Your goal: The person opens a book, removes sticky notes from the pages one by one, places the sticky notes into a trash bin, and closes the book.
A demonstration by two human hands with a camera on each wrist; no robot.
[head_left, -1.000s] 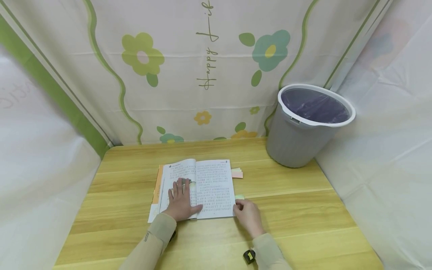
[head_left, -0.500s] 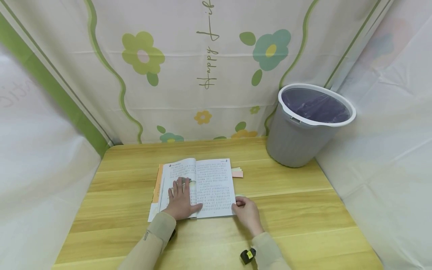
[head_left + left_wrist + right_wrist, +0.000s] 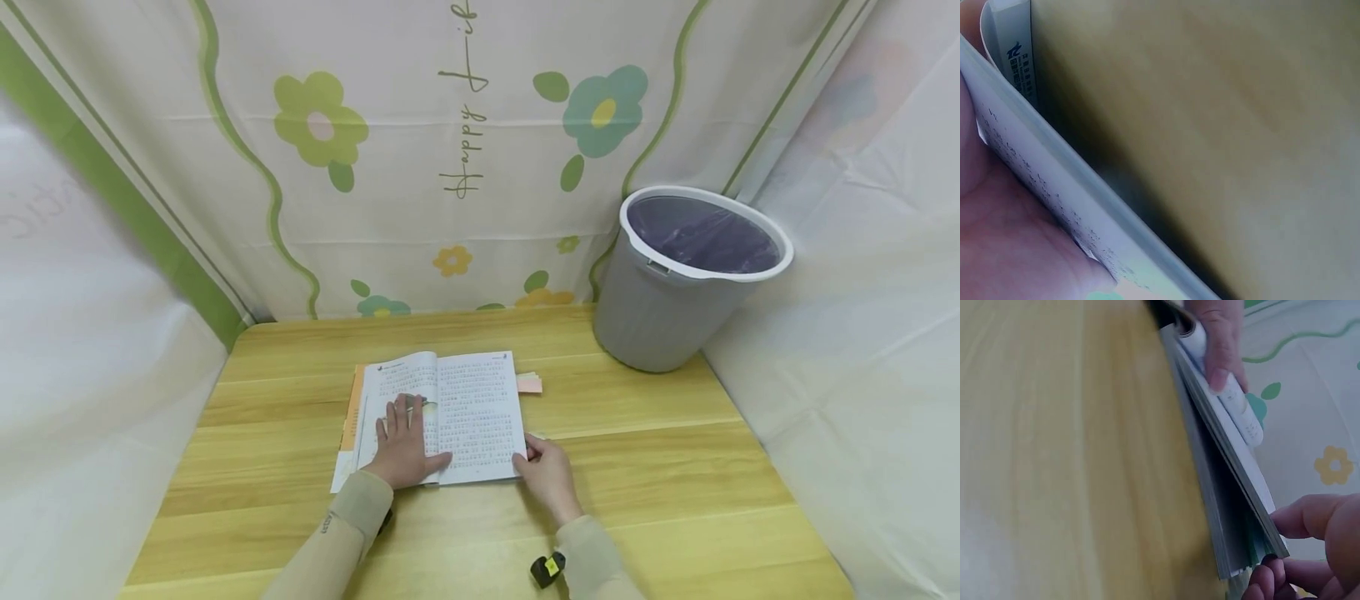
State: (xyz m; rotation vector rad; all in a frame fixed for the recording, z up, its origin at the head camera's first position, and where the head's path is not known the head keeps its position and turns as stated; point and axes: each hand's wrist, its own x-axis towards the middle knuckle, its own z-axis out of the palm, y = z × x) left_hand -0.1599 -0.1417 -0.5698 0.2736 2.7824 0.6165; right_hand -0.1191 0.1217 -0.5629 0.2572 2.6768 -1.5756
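An open book (image 3: 474, 417) with printed pages lies on the wooden table. Across its left page my left hand (image 3: 398, 454) rests flat, fingers spread and thumb reaching over the middle fold. At the lower right corner, my right hand (image 3: 549, 479) pinches a stack of pages. In the right wrist view the thumb lies on top of that page stack (image 3: 1235, 453) and curled fingers are beneath it. A gap separates it from the lower pages (image 3: 1209, 506). Pink and pale sticky tabs (image 3: 529, 385) stick out at the right edge.
A grey trash bin (image 3: 660, 308) with a white rim and dark liner stands at the table's back right. A flowered curtain (image 3: 390, 208) hangs behind the table (image 3: 660, 492). White sheets close off both sides.
My right hand has shifted slightly left, and the page corner it pinches now sits a little higher. The green tab beside it has gone almost out of sight. My left hand stays put.
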